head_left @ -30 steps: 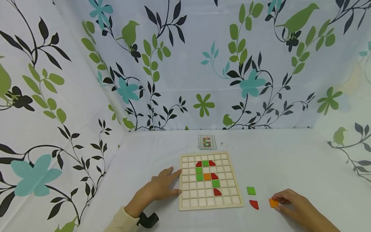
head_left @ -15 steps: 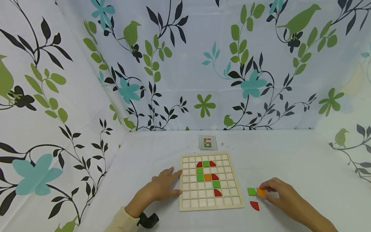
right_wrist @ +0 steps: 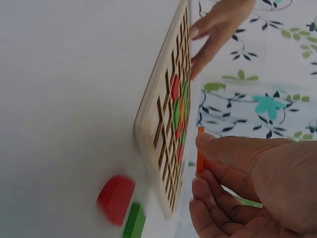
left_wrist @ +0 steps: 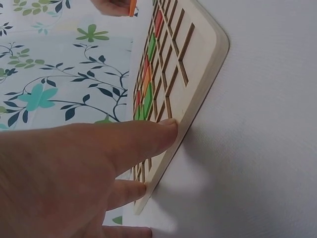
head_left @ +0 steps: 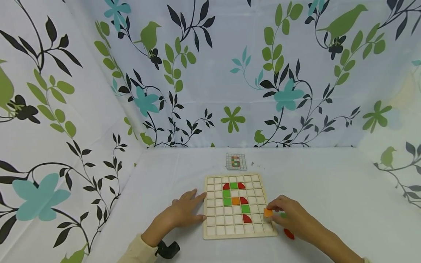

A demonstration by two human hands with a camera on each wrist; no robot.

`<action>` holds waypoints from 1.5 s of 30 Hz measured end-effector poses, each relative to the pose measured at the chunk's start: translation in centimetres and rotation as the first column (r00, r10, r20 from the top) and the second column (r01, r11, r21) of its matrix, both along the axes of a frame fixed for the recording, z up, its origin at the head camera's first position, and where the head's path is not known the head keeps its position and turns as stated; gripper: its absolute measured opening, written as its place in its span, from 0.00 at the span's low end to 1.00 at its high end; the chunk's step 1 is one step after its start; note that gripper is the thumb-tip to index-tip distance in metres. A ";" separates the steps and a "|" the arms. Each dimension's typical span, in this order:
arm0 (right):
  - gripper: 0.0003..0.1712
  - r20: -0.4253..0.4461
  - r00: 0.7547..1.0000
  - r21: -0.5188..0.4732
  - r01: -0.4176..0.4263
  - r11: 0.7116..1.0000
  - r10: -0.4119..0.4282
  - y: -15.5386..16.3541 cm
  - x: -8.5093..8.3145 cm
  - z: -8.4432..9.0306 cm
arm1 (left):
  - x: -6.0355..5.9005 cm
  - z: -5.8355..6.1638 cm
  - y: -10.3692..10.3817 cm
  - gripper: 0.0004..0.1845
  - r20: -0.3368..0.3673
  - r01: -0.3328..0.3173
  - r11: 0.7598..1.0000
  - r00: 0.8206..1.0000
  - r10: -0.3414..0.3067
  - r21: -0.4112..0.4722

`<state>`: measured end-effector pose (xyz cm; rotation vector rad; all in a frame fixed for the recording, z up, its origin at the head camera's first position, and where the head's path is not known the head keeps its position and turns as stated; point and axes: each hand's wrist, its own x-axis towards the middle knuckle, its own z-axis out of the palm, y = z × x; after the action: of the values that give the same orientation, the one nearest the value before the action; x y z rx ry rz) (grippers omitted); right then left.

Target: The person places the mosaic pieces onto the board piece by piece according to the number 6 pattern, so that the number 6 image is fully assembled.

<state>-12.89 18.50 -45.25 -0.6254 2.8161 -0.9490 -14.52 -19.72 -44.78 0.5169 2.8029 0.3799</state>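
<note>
Fingers (head_left: 274,211) of right hand (head_left: 291,219) pinch orange tile (head_left: 268,213) over board (head_left: 237,233) edge.

The green tile (head_left: 283,215) is mostly hidden under the right hand (head_left: 292,219), the red piece (head_left: 289,234) peeks out half covered, and the little pattern card (head_left: 235,161) is too small to read, maybe a 6.

It looked like a makeshift recording booth rather than a lived-in room: floral bird-print sheets (head_left: 210,73) hung as walls on three sides, and a white cloth covered the counter (head_left: 329,175) beneath a wooden grid puzzle board (head_left: 237,233).
</note>
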 end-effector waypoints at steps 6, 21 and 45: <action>0.11 -0.025 0.997 0.000 -0.067 0.998 0.067 -2.7 -0.5 0.1 | 0.0 0.0 0.0 0.41 -0.005 -0.003 1.000 1.000 0.003 0.012; 0.07 -0.064 0.972 0.123 -0.216 0.969 0.225 -8.1 -1.0 0.3 | -0.5 -1.4 -0.3 0.42 -0.011 -0.024 1.000 1.000 0.024 0.002; 0.07 -0.088 0.956 0.195 -0.258 0.946 0.278 -9.7 -1.3 0.2 | -0.5 -1.2 -0.3 0.42 -0.005 -0.023 1.000 1.000 0.023 -0.013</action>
<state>-14.15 8.76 -45.04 -1.0340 2.7712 -0.6179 -15.03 -19.99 -46.03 0.4832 2.8160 0.3659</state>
